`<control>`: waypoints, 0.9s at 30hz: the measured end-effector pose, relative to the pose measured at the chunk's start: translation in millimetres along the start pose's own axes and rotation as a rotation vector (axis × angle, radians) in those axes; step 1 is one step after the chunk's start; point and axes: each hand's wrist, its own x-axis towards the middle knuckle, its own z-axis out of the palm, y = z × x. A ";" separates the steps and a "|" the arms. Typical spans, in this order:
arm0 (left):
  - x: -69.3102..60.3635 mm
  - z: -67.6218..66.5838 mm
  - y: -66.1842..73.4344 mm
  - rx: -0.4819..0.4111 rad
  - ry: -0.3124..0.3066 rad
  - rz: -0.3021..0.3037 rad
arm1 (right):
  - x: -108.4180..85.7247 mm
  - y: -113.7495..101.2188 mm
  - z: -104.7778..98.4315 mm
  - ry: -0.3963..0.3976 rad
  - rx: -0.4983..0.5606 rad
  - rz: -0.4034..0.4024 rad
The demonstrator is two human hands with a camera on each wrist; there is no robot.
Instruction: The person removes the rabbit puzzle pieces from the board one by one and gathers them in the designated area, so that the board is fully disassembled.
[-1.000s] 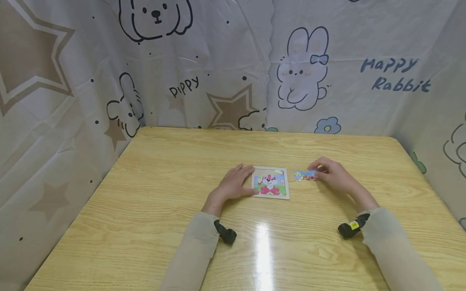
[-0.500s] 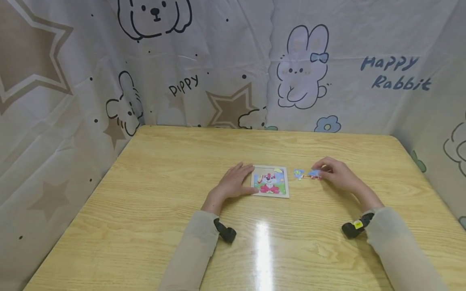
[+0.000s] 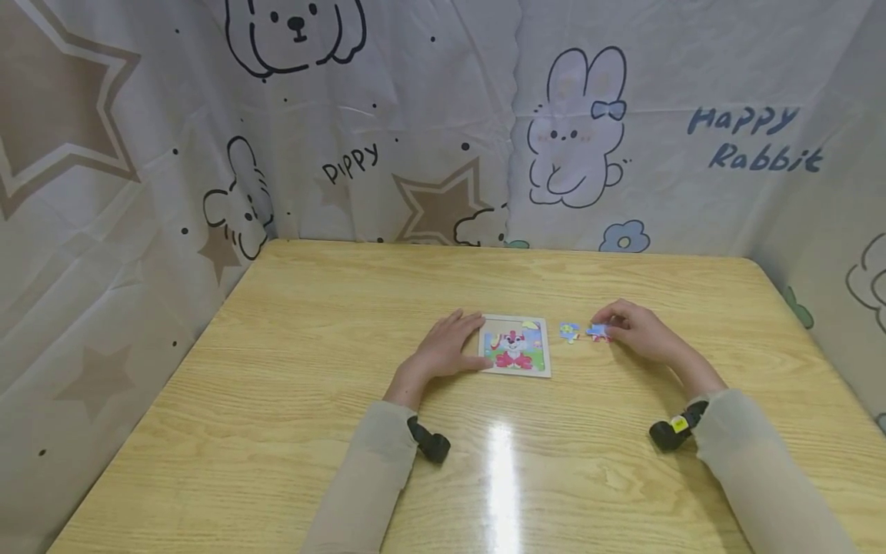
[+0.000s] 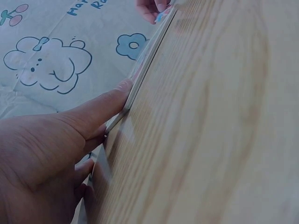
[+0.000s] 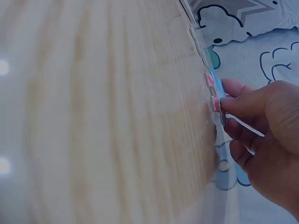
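A square jigsaw puzzle board (image 3: 513,362) with a pink cartoon animal picture and a pale frame lies flat on the table. My left hand (image 3: 444,348) rests along its left side, the thumb on the near left corner and fairly straight fingers at the far left corner. Right of the board, a blue and pink puzzle piece (image 3: 598,331) is pinched between the thumb and fingers of my right hand (image 3: 640,332). Between that piece and the board lies a loose blue and yellow puzzle piece (image 3: 569,332). In the right wrist view, the pinched piece (image 5: 216,95) appears edge-on at the fingertips.
The wooden table (image 3: 277,415) has a glossy light streak near its front. A printed curtain (image 3: 415,115) with cartoon animals and stars encloses its back and sides. Each wrist wears a small black camera, such as the left wrist camera (image 3: 432,446).
My right hand has shifted slightly right with its puzzle piece, which now stands a little apart from the blue and yellow piece. The left hand and the board have stayed in place.
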 end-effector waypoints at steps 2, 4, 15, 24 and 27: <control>0.0 -0.3 0.3 0.001 -0.004 -0.003 | 0.4 0.6 0.4 -0.005 -0.002 -0.005; -0.4 -0.8 0.6 -0.005 -0.002 -0.001 | 0.7 1.3 0.6 -0.009 -0.007 -0.004; -1.8 -0.8 1.5 -0.010 0.004 -0.001 | -0.8 1.5 0.0 -0.019 0.012 -0.008; -1.4 -0.7 0.8 -0.009 0.007 -0.004 | 6.0 -4.7 5.0 -0.002 0.038 -0.040; -1.4 -0.6 1.1 -0.006 0.006 -0.004 | 11.1 -11.1 10.1 -0.011 0.051 -0.064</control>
